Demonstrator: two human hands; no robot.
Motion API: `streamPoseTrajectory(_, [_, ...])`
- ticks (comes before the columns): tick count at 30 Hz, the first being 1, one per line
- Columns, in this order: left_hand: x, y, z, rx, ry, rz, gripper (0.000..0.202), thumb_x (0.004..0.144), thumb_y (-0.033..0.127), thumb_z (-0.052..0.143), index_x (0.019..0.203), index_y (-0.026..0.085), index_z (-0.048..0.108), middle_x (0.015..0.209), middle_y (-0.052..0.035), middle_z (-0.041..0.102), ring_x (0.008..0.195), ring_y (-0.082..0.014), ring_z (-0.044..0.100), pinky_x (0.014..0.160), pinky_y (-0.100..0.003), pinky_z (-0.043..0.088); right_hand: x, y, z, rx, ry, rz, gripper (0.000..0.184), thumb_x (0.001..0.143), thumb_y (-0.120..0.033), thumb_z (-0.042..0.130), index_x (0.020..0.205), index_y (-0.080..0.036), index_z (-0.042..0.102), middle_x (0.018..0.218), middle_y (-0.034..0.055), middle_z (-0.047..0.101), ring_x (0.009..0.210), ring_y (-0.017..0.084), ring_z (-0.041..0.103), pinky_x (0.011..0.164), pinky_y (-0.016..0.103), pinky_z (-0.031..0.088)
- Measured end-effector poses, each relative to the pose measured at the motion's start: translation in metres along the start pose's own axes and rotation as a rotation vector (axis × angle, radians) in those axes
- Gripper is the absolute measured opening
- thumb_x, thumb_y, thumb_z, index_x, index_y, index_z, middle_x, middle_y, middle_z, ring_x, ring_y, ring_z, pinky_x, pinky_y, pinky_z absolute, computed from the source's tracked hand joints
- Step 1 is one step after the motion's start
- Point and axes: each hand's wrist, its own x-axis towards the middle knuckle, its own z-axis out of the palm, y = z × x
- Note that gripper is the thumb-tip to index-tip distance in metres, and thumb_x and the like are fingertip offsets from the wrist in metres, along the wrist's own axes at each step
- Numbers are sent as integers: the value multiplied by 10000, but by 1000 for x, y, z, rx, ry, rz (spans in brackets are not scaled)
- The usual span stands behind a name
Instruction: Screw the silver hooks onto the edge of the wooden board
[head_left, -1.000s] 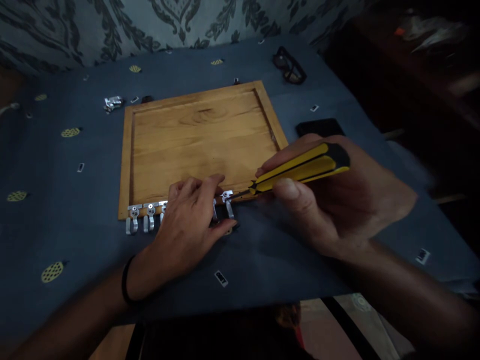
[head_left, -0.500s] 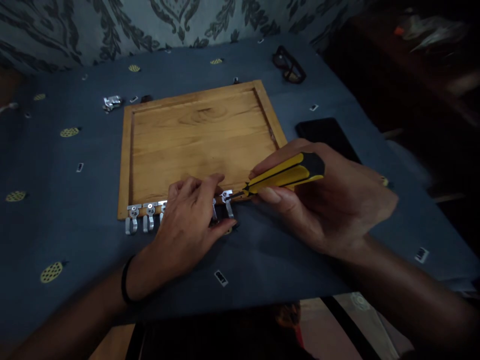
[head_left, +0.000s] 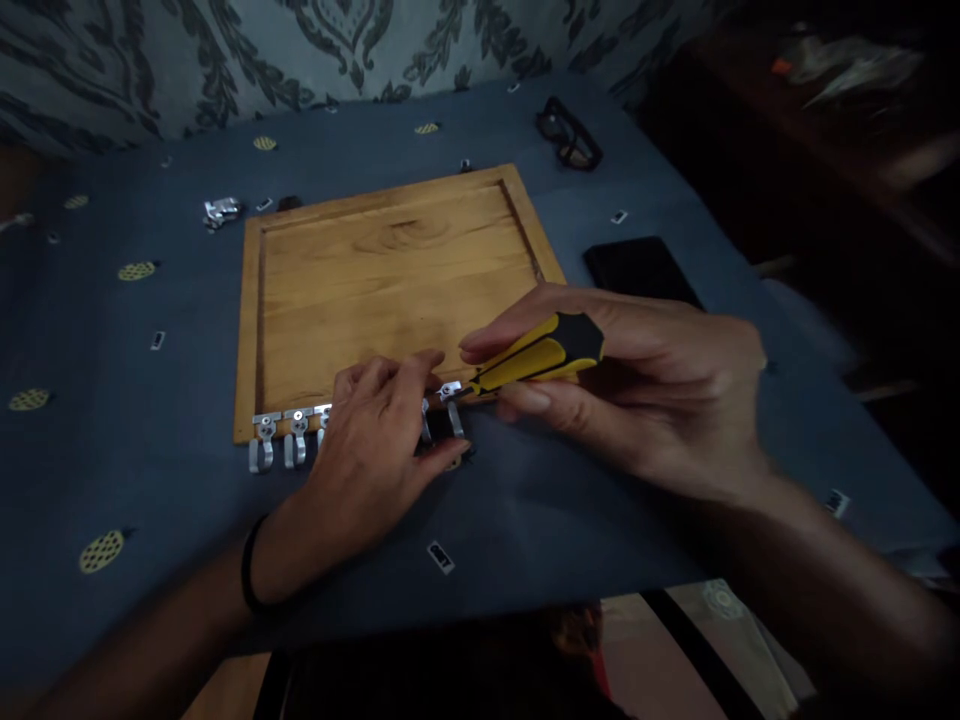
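Observation:
A framed wooden board (head_left: 390,285) lies flat on the blue cloth. Several metal hooks (head_left: 279,437) line its near edge. My right hand (head_left: 645,390) is closed round a yellow and black screwdriver (head_left: 536,358), whose tip rests on the rightmost hook (head_left: 452,404). My left hand (head_left: 375,455) lies over the middle of the row, fingers bent and pressing down next to that hook. It hides the hooks beneath it.
A black phone (head_left: 637,270) lies right of the board and dark glasses (head_left: 568,135) at the far right. Loose metal hardware (head_left: 221,211) sits at the far left. The blue patterned cloth (head_left: 112,420) ends near my body. A patterned wall stands behind.
My right hand has slid forward along the screwdriver handle toward its tip, covering more of the yellow grip. My left hand has stayed on the hooks.

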Motion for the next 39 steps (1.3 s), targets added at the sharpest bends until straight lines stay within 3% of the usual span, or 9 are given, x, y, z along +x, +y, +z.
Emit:
streamPoseTrajectory(4, [-1,0,0,-5,-15,-10,655,818,252,836,1326,182,429,1125,-48,673,1058,-274,614,915,-413,454,0,1,2,-42,25,10,83,903,-218,748,932,-203,671,831,-13,709,749,138,700,631,292,558])
streamPoseTrajectory(8, [-1,-2,1,-6,-4,-5,643,824,288,830,1320,182,435,1148,-54,670,1061,-274,613,920,-416,465,-1,2,7,-87,53,-29,200,873,-293,785,835,-239,596,731,-28,634,651,144,638,576,313,505])
streamPoseTrajectory(12, [-2,-2,2,-21,0,-3,615,862,296,786,1348,195,423,1128,-46,677,1054,-275,621,923,-428,470,-1,3,12,-143,86,-30,248,902,-326,755,817,-251,534,721,-32,602,639,137,621,557,296,494])
streamPoseTrajectory(17, [-1,0,-2,-54,-44,-35,545,885,280,754,1331,201,452,1126,-57,690,1071,-286,627,939,-442,462,-2,2,12,-133,142,-80,264,842,-160,795,762,-253,561,670,-32,605,607,146,629,517,283,494])
streamPoseTrajectory(23, [0,0,-3,-40,-47,-29,634,843,242,805,1350,188,427,1198,-62,712,1117,-285,621,951,-432,449,-5,-8,3,-278,337,50,111,904,-298,737,823,-288,663,856,-11,722,732,182,699,633,336,563])
streamPoseTrajectory(29, [2,1,-3,-30,-48,-45,640,826,240,823,1338,180,444,1176,-68,719,1095,-289,627,943,-432,448,-4,-3,6,-173,331,44,159,872,-269,779,841,-279,623,717,-43,642,585,144,623,521,326,477])
streamPoseTrajectory(34, [1,0,-3,-31,-67,-50,599,844,277,808,1325,190,462,1271,-92,684,1139,-300,618,966,-452,450,-3,0,14,-166,263,60,212,897,-274,747,789,-279,565,657,-17,614,655,215,667,541,378,473])
streamPoseTrajectory(39, [0,0,-1,-33,-55,-46,626,840,300,812,1334,195,442,1265,-97,681,1130,-306,625,958,-462,463,-3,2,15,-168,247,21,224,886,-237,758,789,-275,561,671,-19,641,660,207,671,535,367,492])
